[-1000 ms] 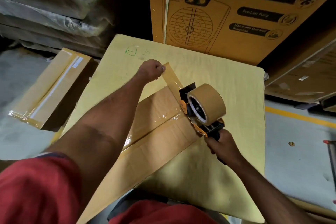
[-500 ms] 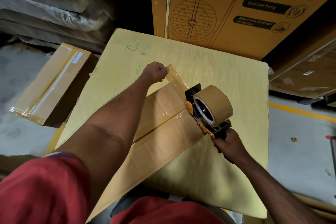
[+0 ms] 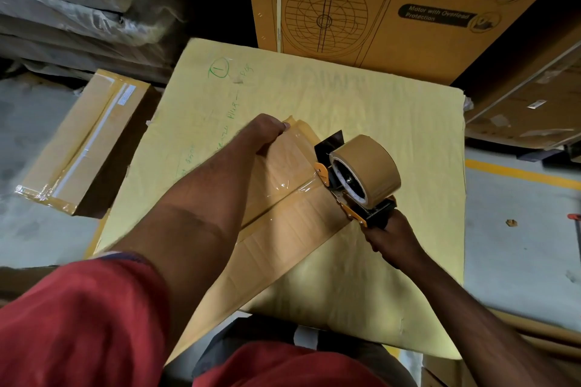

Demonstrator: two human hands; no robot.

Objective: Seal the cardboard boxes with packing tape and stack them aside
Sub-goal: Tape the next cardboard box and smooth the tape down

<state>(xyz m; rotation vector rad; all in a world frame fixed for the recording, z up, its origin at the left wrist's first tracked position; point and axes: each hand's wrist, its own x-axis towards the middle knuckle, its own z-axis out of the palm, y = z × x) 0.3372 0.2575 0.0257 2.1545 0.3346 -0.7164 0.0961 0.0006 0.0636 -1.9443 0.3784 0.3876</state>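
Nearest the camera, red sleeves [image 3: 78, 317] on both arms. Right hand [image 3: 388, 240] wrapped around the handle of the tape dispenser [image 3: 355, 181], fingers curled tight on the grip and mostly hidden beneath it. Dispenser tilted, its brown tape roll [image 3: 371, 162] just beyond those fingers, its black and orange nose touching the flat cardboard box [image 3: 283, 229] at the seam. Box lying diagonally on the yellow-covered table [image 3: 393, 141], one end hanging off the near edge, the other end under the left hand [image 3: 265, 133]. Glossy tape strip [image 3: 284, 179] already laid along the seam, between the two hands. Left hand reaching across the box, fingers [image 3: 283, 127] bent over the far end, pressing the tape end down onto the cardboard; whether pinching or only pressing, not clear. Green handwriting [image 3: 223, 69] on the table cover, beyond the left fingers. Off to the left of those fingers, on the grey floor [image 3: 28, 141], a sealed long box [image 3: 85, 141] with shiny tape at its near end. Farther off, beyond both hands, a large orange printed carton [image 3: 393, 3] standing against the table's far edge. At far left, plastic-wrapped stacks [image 3: 69, 3].
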